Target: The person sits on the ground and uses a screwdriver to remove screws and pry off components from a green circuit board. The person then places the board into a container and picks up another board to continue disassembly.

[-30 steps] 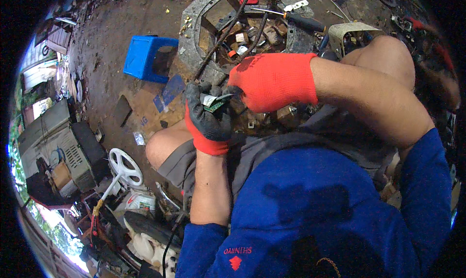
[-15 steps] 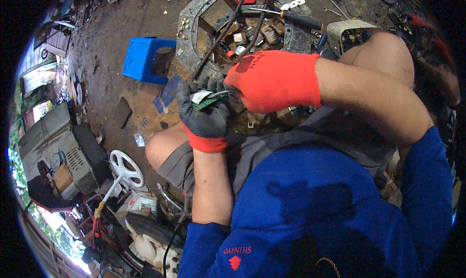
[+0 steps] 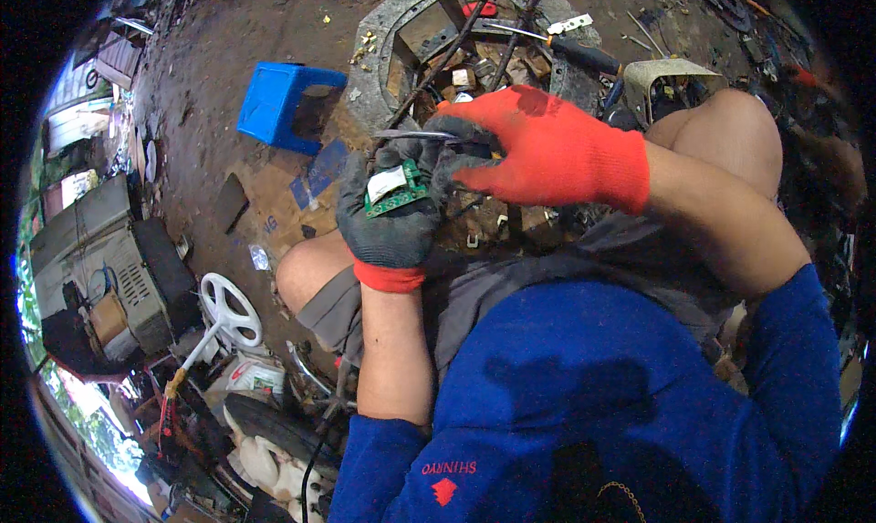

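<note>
A small green circuit board [image 3: 398, 200] with a white piece [image 3: 387, 184] on top rests in the palm of my left hand [image 3: 391, 238], its fingers curled around it. The glove there is dark grey with a red cuff. My right hand [image 3: 557, 153], in a red glove with dark fingertips, grips a thin metal tool [image 3: 411, 135] between thumb and fingers. The tool points left, just above the board and apart from it. Its handle end is hidden in the glove, so its exact kind does not show.
An octagonal stone ring [image 3: 370, 89] ahead holds scrap pieces. Across its right rim lies a dark-handled screwdriver [image 3: 586, 56]. A blue plastic stool [image 3: 269, 103] stands left of it, a beige container [image 3: 673, 68] right. A white wheel [image 3: 230, 310] and piled scrap sit at lower left.
My right hand has drawn the metal tool up off the board and opened its grip into a looser pinch. The board now shows more of its face in my left hand.
</note>
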{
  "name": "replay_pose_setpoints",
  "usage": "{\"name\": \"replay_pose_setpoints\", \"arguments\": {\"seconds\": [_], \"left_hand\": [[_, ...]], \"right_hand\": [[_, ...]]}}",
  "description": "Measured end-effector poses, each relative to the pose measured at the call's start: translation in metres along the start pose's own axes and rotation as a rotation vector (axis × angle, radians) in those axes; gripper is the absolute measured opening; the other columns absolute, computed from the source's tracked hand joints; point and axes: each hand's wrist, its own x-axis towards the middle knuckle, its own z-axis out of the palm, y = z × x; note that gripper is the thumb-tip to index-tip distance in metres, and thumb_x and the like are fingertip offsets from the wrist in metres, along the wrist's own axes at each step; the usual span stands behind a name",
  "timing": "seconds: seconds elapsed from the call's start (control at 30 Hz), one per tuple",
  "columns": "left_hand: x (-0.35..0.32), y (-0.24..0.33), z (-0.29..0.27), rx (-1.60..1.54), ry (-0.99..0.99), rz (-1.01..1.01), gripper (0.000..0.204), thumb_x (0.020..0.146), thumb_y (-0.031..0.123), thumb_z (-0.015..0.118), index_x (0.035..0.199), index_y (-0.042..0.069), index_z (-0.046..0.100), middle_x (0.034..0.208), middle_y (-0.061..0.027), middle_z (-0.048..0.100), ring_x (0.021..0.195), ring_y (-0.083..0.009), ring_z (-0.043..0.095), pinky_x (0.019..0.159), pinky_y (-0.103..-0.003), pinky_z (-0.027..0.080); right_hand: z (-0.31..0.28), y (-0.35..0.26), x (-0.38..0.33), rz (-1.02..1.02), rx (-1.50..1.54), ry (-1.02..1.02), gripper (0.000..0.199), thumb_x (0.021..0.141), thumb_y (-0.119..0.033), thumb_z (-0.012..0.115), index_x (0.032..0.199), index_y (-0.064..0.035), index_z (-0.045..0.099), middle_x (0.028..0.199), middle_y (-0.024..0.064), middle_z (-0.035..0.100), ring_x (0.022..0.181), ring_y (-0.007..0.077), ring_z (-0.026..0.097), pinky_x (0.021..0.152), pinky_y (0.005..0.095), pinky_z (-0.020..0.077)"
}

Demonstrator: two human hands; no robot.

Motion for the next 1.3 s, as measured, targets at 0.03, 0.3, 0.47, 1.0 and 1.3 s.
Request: {"name": "replay_pose_setpoints", "arguments": {"seconds": [0.03,0.3,0.47,1.0,1.3], "left_hand": [[-0.001,-0.002,-0.003,0.158,-0.007,0.02,0.04,0.093,0.034,0.048,0.11,-0.001,0.061,0.12,-0.0218,0.06,0.118,-0.0368,0.053,0.104,-0.054,0.038],[-0.008,-0.003,0.006,1.161,-0.307,0.102,0.04,0.088,0.017,0.055,0.125,0.005,0.053,0.118,-0.0106,0.064,0.107,-0.0205,0.062,0.095,-0.034,0.048],[-0.012,0.0,0.013,1.621,-0.442,0.248,0.044,0.087,0.015,0.058,0.129,0.005,0.051,0.117,-0.0096,0.064,0.105,-0.0206,0.063,0.095,-0.034,0.049],[-0.006,-0.013,0.0,0.135,-0.064,-0.362,0.059,0.087,0.058,0.046,0.127,0.015,0.052,0.124,-0.0091,0.06,0.11,-0.0263,0.059,0.104,-0.05,0.038],[-0.002,-0.029,0.018,-0.158,0.03,0.037,0.055,0.096,0.052,0.044,0.122,0.005,0.053,0.112,-0.0174,0.063,0.099,-0.0325,0.063,0.08,-0.042,0.056]], "right_hand": [[0.002,-0.001,0.006,-0.041,0.049,0.029,0.038,0.078,-0.029,0.064,0.107,-0.0053,0.062,0.096,0.0192,0.066,0.09,0.0358,0.064,0.08,0.0436,0.0511],[-0.001,-0.005,0.008,-0.09,0.106,-0.332,0.05,0.075,-0.023,0.072,0.12,-0.0057,0.058,0.104,0.0168,0.063,0.099,0.0345,0.061,0.085,0.0404,0.0491],[-0.005,-0.007,0.009,-0.07,0.144,-0.405,0.058,0.072,-0.026,0.074,0.124,-0.0095,0.056,0.106,0.017,0.061,0.1,0.0354,0.06,0.086,0.0416,0.0485],[0.002,0.007,0.006,-0.107,0.262,-0.397,0.058,0.078,-0.024,0.071,0.13,-0.0051,0.052,0.115,0.02,0.062,0.107,0.0337,0.06,0.092,0.0395,0.0472],[0.019,0.004,0.003,0.104,0.17,-0.259,0.052,0.082,-0.023,0.069,0.128,-0.0041,0.053,0.117,0.0192,0.062,0.111,0.0332,0.059,0.094,0.0391,0.0466]]}}
